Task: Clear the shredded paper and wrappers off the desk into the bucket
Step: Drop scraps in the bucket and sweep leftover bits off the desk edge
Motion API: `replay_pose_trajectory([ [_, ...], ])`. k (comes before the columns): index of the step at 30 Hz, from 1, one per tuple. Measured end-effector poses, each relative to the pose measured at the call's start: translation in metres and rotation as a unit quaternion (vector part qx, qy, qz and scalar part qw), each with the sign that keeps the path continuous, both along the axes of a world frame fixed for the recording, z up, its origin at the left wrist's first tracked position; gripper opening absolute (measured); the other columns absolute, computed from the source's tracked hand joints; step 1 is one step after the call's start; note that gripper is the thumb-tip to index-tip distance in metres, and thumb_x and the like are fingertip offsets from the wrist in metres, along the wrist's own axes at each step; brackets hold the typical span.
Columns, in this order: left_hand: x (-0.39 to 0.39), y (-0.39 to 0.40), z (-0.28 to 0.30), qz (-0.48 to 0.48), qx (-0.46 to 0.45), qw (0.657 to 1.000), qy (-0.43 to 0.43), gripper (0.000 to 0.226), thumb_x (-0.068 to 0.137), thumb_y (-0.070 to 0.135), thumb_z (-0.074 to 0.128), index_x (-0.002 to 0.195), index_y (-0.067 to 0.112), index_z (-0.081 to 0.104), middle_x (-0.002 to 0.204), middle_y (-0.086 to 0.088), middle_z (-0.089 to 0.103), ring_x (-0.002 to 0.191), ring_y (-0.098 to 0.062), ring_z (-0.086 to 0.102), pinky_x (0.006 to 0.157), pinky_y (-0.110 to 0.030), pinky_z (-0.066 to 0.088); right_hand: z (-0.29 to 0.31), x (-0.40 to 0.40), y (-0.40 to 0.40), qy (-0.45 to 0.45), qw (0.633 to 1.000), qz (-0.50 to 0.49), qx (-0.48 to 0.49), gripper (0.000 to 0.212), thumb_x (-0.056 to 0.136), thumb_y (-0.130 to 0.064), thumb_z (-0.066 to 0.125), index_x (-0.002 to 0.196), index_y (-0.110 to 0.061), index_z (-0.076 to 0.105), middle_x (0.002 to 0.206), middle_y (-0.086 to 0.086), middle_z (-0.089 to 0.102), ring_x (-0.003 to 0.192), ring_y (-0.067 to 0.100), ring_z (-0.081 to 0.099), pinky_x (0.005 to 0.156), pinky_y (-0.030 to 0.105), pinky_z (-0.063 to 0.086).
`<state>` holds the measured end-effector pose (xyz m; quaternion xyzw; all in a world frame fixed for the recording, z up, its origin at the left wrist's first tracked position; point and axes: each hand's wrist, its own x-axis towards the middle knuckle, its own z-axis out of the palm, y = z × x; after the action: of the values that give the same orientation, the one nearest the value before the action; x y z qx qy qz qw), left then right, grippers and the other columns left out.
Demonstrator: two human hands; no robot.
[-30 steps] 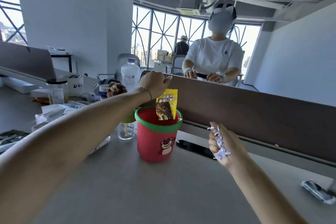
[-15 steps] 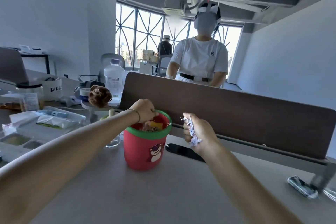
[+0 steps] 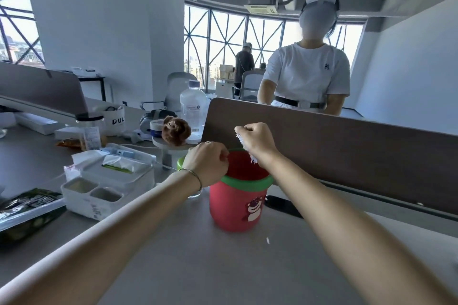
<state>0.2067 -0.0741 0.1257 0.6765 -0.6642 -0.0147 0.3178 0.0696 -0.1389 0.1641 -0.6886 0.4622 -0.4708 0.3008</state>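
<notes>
A red bucket with a green rim and a bear picture stands on the grey desk. My right hand is over the bucket's mouth, fist closed on a wad of white shredded paper that pokes out below it. My left hand rests at the bucket's left rim with fingers curled; nothing shows in it. One small white paper scrap lies on the desk just in front of the bucket.
A brown divider panel runs behind the bucket, with a person standing beyond it. A black phone lies right of the bucket. A white organiser box, a dark snack bag, a plush toy and a water bottle crowd the left.
The yellow wrapper that my left hand held has dropped into the bucket and is out of sight. My right hand with the shredded paper has moved left, over the bucket's mouth.
</notes>
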Motion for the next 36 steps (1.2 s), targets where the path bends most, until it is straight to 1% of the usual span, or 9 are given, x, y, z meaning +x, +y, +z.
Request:
replay_pose_trajectory([
  [4,0.011,0.007,-0.01,0.01,0.016,1.0,0.004,0.041,0.078,0.029,0.051,0.113,0.031,0.071,0.113,0.004,0.073,0.109,-0.025,0.063,0.09,-0.04,0.055,-0.007,0.01,-0.01,0.19,0.978,-0.01,-0.088,0.043,0.091,-0.027,0.061,0.052,-0.009,0.058,0.05,0.008,0.062,0.05,0.021,0.062,0.056,0.031,0.045],
  [9,0.011,0.015,-0.015,0.002,0.025,1.0,-0.007,0.045,0.076,0.035,0.043,0.112,0.032,0.069,0.109,0.005,0.071,0.112,-0.028,0.055,0.087,-0.041,0.053,-0.014,0.013,-0.022,0.287,0.953,-0.002,-0.093,0.047,0.086,-0.022,0.061,0.046,-0.012,0.04,0.041,0.0,0.042,0.045,0.021,0.046,0.051,0.033,0.037],
  [13,0.009,0.019,-0.013,-0.001,0.031,0.999,-0.014,0.048,0.075,0.036,0.04,0.114,0.033,0.068,0.109,0.006,0.071,0.111,-0.028,0.053,0.088,-0.041,0.051,-0.012,0.008,-0.024,0.354,0.933,0.011,-0.062,0.024,0.075,-0.025,0.066,0.055,-0.013,0.07,0.05,-0.002,0.065,0.058,0.019,0.066,0.058,0.033,0.051],
  [15,0.009,0.02,-0.012,-0.004,0.029,0.999,-0.019,0.05,0.075,0.036,0.039,0.115,0.033,0.069,0.109,0.005,0.071,0.112,-0.029,0.053,0.088,-0.039,0.05,-0.01,0.005,-0.021,0.371,0.927,0.034,-0.045,0.016,0.072,-0.027,0.07,0.057,-0.02,0.074,0.054,-0.008,0.07,0.065,0.012,0.07,0.063,0.029,0.055],
  [21,-0.002,0.028,-0.008,-0.015,0.005,0.999,-0.039,0.04,0.09,0.027,0.053,0.127,0.025,0.066,0.12,-0.001,0.07,0.116,-0.026,0.055,0.1,-0.035,0.038,0.001,-0.022,-0.008,0.342,0.936,0.063,-0.054,0.01,0.077,-0.018,0.071,0.07,-0.02,0.077,0.065,-0.012,0.075,0.07,0.0,0.067,0.069,0.027,0.052],
  [24,-0.008,0.03,-0.008,-0.013,-0.013,0.999,-0.049,0.038,0.093,0.027,0.054,0.13,0.026,0.065,0.123,0.002,0.069,0.119,-0.023,0.055,0.1,-0.035,0.035,0.001,-0.044,-0.009,0.316,0.948,-0.004,-0.042,0.017,0.08,-0.018,0.06,0.068,-0.014,0.072,0.06,-0.006,0.074,0.065,0.012,0.072,0.07,0.033,0.059],
  [28,-0.019,0.029,-0.011,-0.019,-0.006,0.999,-0.046,0.037,0.095,0.026,0.053,0.13,0.027,0.064,0.127,0.005,0.067,0.112,-0.018,0.052,0.082,-0.024,0.032,-0.008,-0.068,-0.01,0.381,0.923,-0.061,0.002,0.022,0.078,-0.02,0.054,0.059,-0.01,0.059,0.054,0.012,0.06,0.053,0.028,0.057,0.055,0.037,0.051],
  [32,-0.021,0.029,-0.012,-0.013,0.0,0.999,-0.034,0.035,0.094,0.026,0.052,0.125,0.029,0.067,0.126,0.006,0.068,0.115,-0.019,0.057,0.083,-0.025,0.041,-0.018,-0.068,-0.01,0.351,0.936,-0.005,0.018,0.027,0.088,-0.021,0.063,0.068,-0.006,0.072,0.068,0.001,0.076,0.067,0.018,0.072,0.066,0.031,0.053],
  [36,-0.019,0.029,-0.012,-0.011,0.009,0.999,-0.033,0.033,0.094,0.027,0.053,0.122,0.029,0.069,0.119,0.004,0.071,0.106,-0.018,0.064,0.08,-0.026,0.047,-0.011,-0.062,0.003,0.265,0.957,0.11,0.033,0.021,0.097,-0.023,0.061,0.089,-0.011,0.077,0.085,0.0,0.08,0.083,0.013,0.073,0.07,0.021,0.047],
])
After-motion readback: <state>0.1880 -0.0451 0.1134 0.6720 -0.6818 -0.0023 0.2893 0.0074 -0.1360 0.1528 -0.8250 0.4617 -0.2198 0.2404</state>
